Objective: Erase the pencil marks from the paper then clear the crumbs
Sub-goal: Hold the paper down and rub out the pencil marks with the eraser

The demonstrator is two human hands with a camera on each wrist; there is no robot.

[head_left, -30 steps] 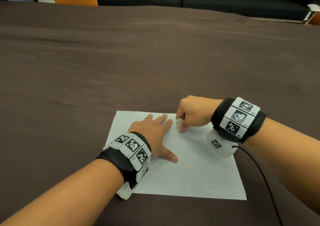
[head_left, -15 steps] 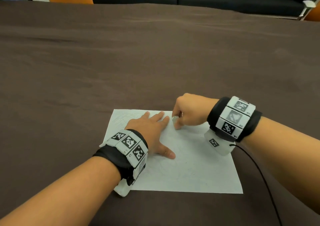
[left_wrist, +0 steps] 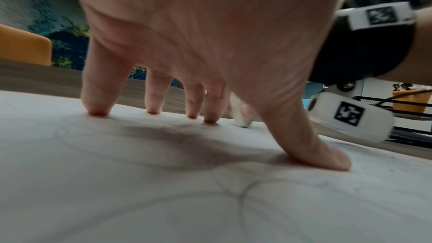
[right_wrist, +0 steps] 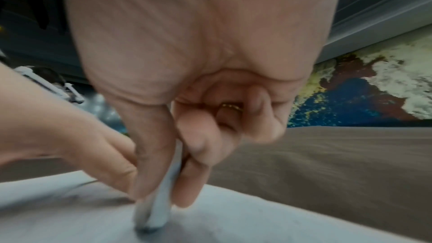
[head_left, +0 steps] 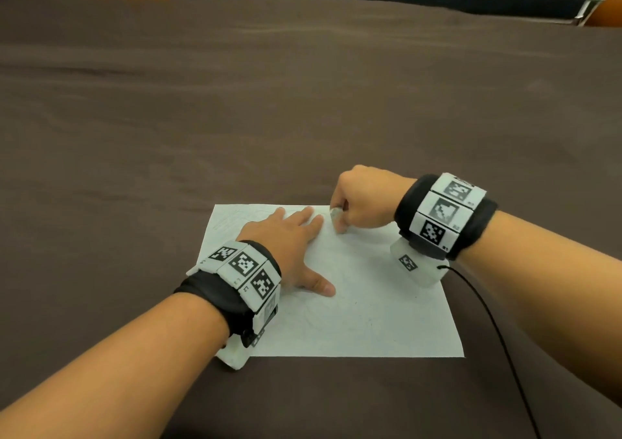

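Paper: a white sheet [head_left: 353,304] lies flat on the dark brown tablecloth [head_left: 303,102], near the person's edge of the table.
Pencil marks: faint grey curved lines [left_wrist: 243,193] cross the sheet; they are thin and pale, and in the head view they are hard to see.
Eraser: a small white block [right_wrist: 163,197], standing almost upright, with its grey, dirty lower end touching the paper close to the far edge.
Right hand: the right hand [head_left: 361,199] pinches the eraser between thumb and curled fingers; a gold ring [right_wrist: 230,107] shows on one finger.
Left hand: the left hand [head_left: 286,240] lies spread, fingertips [left_wrist: 97,112] and thumb pressing on the paper, just beside the eraser.
Crumbs: too small to tell.
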